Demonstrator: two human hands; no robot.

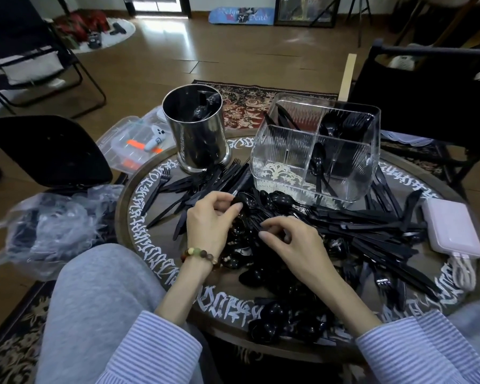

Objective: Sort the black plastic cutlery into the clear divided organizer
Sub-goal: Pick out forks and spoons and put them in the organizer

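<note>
A heap of black plastic cutlery [344,231] covers the round table [139,225]: forks at the left, spoons in the middle and front, knives at the right. The clear divided organizer [286,162] stands at the back right with a few black spoons and knives in its compartments. My left hand [211,220] grips a bunch of black spoons [240,202] over the heap. My right hand [291,242] pinches at the spoons beside it, fingers curled into the pile.
A steel cylinder container [197,131] stands at the back left of the table. A pale power bank with cable [452,228] lies at the right edge. A crumpled plastic bag [53,225] sits left, a clear storage box [130,145] behind it, black chairs on both sides.
</note>
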